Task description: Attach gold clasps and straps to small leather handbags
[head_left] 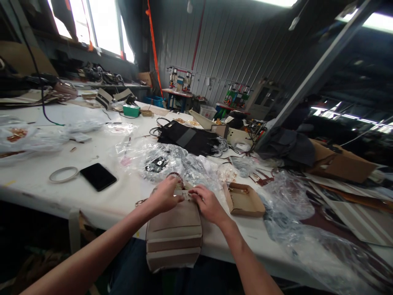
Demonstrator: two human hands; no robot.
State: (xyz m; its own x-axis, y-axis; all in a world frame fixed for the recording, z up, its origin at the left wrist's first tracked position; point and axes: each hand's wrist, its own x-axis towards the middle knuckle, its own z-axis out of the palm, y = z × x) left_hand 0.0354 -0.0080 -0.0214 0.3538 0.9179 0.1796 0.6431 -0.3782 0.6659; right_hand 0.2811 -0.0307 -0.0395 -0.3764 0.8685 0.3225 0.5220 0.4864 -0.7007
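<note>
A beige and taupe striped fabric bag piece (174,225) hangs over the table's front edge towards my lap. At its upper edge, my left hand (166,196) is closed on the piece, thumb stretched towards the middle. Opposite it, my right hand (209,201) is closed in a pinch at the same edge. Small metal bits show between the fingertips, too small to name. Behind my left hand, a brown loop (175,175) is partly hidden. A small metal fitting (141,202) lies left of the piece.
A shallow cardboard box (245,200) with small parts stands right of my right hand. Clear plastic bags (184,162) lie behind my hands, before a stack of black bags (187,137). On the left are a phone (98,177) and a roll of tape (63,175).
</note>
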